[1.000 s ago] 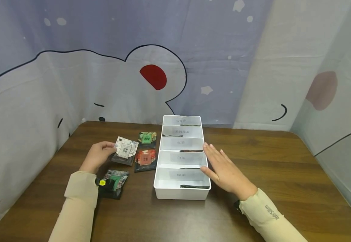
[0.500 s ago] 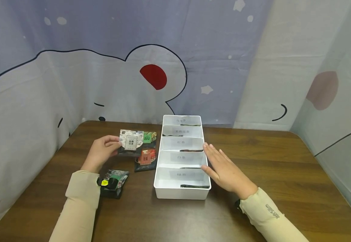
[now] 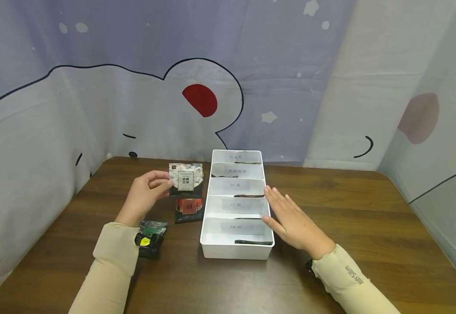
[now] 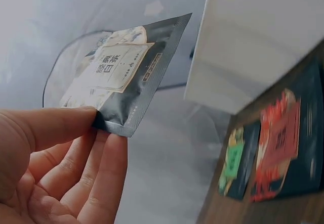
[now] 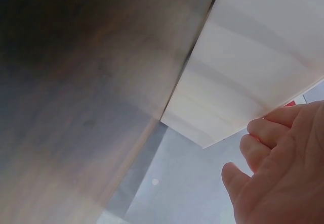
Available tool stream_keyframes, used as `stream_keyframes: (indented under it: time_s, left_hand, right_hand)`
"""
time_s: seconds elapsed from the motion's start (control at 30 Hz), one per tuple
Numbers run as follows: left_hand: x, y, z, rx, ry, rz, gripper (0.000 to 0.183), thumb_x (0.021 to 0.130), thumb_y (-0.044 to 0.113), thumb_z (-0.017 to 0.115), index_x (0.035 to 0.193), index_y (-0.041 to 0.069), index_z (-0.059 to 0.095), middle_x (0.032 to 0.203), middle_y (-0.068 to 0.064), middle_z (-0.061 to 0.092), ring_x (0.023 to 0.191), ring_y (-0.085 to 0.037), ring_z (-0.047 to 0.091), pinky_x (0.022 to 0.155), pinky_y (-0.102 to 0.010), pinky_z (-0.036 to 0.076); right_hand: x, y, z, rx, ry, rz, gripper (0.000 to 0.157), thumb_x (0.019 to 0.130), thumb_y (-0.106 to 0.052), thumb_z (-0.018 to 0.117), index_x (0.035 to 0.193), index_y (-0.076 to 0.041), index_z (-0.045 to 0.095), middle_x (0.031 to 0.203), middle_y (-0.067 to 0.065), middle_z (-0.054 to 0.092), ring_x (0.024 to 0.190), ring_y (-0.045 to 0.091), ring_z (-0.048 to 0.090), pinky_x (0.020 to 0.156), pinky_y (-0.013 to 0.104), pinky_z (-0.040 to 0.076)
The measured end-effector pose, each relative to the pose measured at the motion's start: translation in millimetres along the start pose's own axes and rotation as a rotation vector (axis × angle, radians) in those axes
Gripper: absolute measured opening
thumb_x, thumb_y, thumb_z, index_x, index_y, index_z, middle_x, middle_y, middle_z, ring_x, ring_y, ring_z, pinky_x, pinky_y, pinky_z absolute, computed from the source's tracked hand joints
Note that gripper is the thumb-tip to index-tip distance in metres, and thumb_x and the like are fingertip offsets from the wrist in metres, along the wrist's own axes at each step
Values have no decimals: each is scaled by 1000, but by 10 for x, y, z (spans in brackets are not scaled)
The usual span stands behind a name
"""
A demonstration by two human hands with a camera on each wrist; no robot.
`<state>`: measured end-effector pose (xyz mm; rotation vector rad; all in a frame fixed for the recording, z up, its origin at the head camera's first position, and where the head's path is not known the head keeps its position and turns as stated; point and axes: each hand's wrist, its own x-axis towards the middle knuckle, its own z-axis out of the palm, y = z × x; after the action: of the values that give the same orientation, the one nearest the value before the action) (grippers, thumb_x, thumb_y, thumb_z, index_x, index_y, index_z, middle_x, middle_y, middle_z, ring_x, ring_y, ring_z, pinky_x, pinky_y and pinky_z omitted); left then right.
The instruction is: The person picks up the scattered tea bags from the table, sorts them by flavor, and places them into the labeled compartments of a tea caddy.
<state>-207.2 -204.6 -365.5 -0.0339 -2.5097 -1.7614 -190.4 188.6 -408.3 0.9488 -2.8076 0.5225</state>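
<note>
Head view: the left hand (image 3: 144,195), pinching the white sachet (image 3: 186,179), has carried it rightward, nearer the box (image 3: 235,251) but still outside. The right hand (image 3: 293,219) rests, fingers extended, at the box's rim.

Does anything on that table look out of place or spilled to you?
Nothing looks spilled or damaged. One small oddity: in the white tray, the dark packet edge in the second-farthest compartment shows toward the left, while the other four show toward the right.
</note>
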Motion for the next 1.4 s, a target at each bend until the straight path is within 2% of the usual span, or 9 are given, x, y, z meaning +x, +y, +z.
stream_keyframes:
  time_s: [0.17,0.43,0.63,0.87,1.03,1.13,1.2,1.27,1.4]
  left_hand:
    - [-34,90,109,-16,-32,41,36,100,18,67,128,-4,60,117,-19,71,97,-9,67,89,-33,59]
    - [-64,156,254,-37,-67,58,32,99,15,67,124,-3,61,110,-15,72,92,-11,68,83,-24,58]
    - [-84,185,367,-42,-97,67,29,99,13,67,123,-2,61,111,-15,72,95,-13,68,85,-27,58]
    - [-82,206,534,-83,-137,100,25,98,7,67,119,-3,60,112,-17,70,102,-20,70,86,-29,59]
    - [-87,294,636,-99,-173,82,23,97,9,68,117,-1,60,111,-17,70,91,-20,71,72,-27,61]
    - [-82,339,682,-92,-188,89,21,97,9,68,115,1,61,108,-16,70,84,-21,71,59,-25,57]
    - [-73,354,713,-89,-199,105,20,97,7,68,114,1,60,107,-15,69,84,-22,71,56,-25,54]
    - [-60,365,742,-87,-213,127,20,97,5,68,114,1,60,105,-16,69,85,-22,71,58,-26,56]
    - [-33,365,789,-70,-237,175,20,95,0,67,113,-1,59,103,-16,67,90,-22,70,74,-31,62]
  right_hand:
    - [-5,11,3,-6,-7,5,71,108,-41,44,160,2,20,167,14,21,154,33,19,123,55,18]
    - [-13,6,-5,33,2,35,59,112,-33,35,159,0,24,166,11,23,154,30,20,123,53,17]
    - [-10,5,-12,44,-2,46,57,112,-32,32,160,-2,25,166,9,24,154,29,19,125,50,15]
    - [-11,3,-9,34,-2,37,57,112,-31,32,159,-1,24,166,10,23,154,30,20,123,53,17]
    - [-8,-2,0,25,-4,33,57,112,-30,33,159,0,23,166,11,22,153,32,20,123,54,18]
    - [-2,-6,7,25,-4,31,57,112,-30,33,159,0,23,166,11,22,153,32,20,123,54,19]
    - [3,-8,10,27,-4,29,57,112,-31,33,159,0,23,166,11,22,153,32,20,123,54,19]
    - [8,-8,10,27,-6,29,58,112,-31,33,160,0,23,167,11,21,154,31,19,123,54,19]
    - [20,-9,6,18,-9,25,58,112,-32,32,160,0,22,167,11,21,154,31,19,123,53,18]
